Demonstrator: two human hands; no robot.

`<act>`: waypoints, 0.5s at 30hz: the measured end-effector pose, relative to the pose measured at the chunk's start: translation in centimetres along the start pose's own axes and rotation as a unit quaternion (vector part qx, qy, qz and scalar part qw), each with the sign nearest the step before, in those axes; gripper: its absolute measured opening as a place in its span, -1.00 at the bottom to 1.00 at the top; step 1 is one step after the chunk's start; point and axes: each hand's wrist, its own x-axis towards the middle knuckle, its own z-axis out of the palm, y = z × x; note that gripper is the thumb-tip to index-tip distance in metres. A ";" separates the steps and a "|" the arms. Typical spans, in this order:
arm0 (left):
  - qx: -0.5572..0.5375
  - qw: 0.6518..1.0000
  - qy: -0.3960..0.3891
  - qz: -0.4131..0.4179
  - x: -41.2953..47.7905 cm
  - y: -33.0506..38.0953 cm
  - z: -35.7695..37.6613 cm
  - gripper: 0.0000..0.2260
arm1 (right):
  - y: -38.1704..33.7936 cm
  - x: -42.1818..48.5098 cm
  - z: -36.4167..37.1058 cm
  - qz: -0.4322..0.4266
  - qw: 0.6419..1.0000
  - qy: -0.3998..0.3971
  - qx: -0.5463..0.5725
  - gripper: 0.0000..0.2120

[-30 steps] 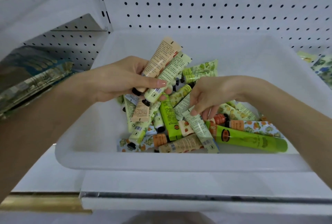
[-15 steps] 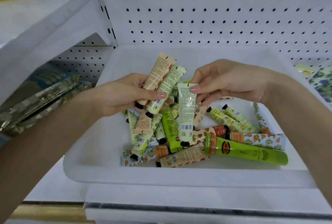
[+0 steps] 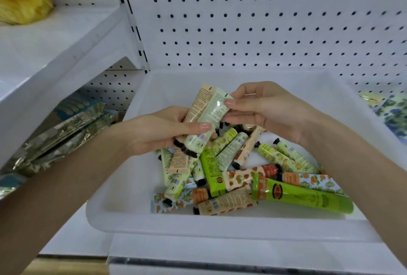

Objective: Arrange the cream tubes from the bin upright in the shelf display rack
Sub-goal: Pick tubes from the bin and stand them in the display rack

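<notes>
Above the white bin [image 3: 198,224], the left hand [image 3: 158,135] grips a peach tube [image 3: 199,102] and a pale green tube [image 3: 211,116] side by side, black caps down and crimped ends up, thumb pressed across their fronts. The right hand [image 3: 271,111] pinches the pale green tube's crimped top between thumb and forefinger. Both tubes carry blocks of fine print, the green one a barcode near its cap (all too small to read). Loose cream tubes [image 3: 229,155] lie heaped in the bin below, several with barcodes or fruit patterns. The big green tube [image 3: 308,199] at front right shows a round red-and-black emblem and what looks like an 8 on its cap end. Behind stands white pegboard [image 3: 264,32].
</notes>
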 end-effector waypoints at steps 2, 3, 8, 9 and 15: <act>0.018 1.000 -0.002 -0.003 -0.1 0.1 0.1 -0.60 | 0.1 0.1 0.0 -0.011 1.000 0.018 0.018 -0.94; 0.026 1.000 -0.001 -0.004 -0.1 0.1 0.1 -0.59 | 0.2 0.1 0.0 -0.015 0.999 0.025 0.020 -0.94; 0.047 0.999 0.007 -0.023 -0.1 0.2 0.1 -0.58 | 0.5 0.3 0.3 -0.038 0.998 0.047 -0.032 -0.91; 0.049 0.998 0.008 -0.023 -0.1 0.2 0.0 -0.59 | 0.5 0.3 0.4 -0.045 0.996 0.052 -0.056 -0.90; 0.010 0.997 0.075 -0.006 -0.1 0.2 -0.3 -0.71 | 0.6 0.8 -0.1 -0.053 0.991 0.085 -0.082 -0.81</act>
